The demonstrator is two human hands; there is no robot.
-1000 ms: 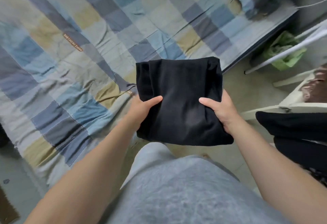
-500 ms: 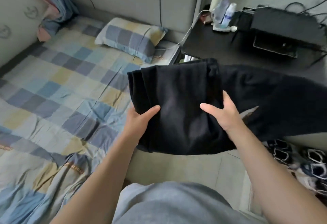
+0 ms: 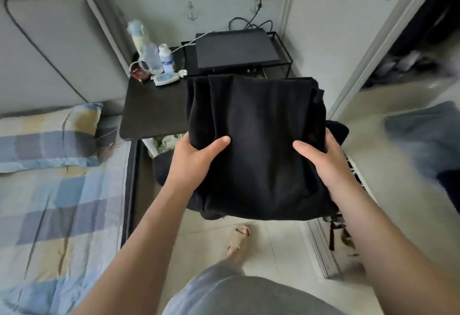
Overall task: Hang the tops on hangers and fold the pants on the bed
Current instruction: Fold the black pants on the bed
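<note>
**A:** In the head view, where are the pants, and how do the hands hold them?

**B:** The folded black pants point(image 3: 256, 145) are in the air at the centre of the view, over the floor and not over the bed point(image 3: 62, 215), which lies at 8 o'clock. The left hand point(image 3: 196, 160) grips the bundle at its 9 o'clock edge with the thumb lying on top. The right hand point(image 3: 323, 163) grips the 3 o'clock edge in the same way. The other fingers are hidden under the cloth, so I cannot tell how they lie.

**A:** What is around?

**B:** A black side table point(image 3: 151, 113) with bottles point(image 3: 154, 58) is at 11 o'clock and a pillow point(image 3: 47, 135) is at 9 o'clock. Some dark cloth is just under the bundle, but I cannot tell what it is.

**A:** How to do this step well?

**B:** I think the fold is done and the bundle now needs a place to lie. Both hands should stay level so the layers do not slide open. It is better to lower the bundle flat, let the far edge touch first, and then draw the fingers out sideways. The near edge hangs a little loose at 6 o'clock, so it may unfold if one hand lets go too early.
</note>
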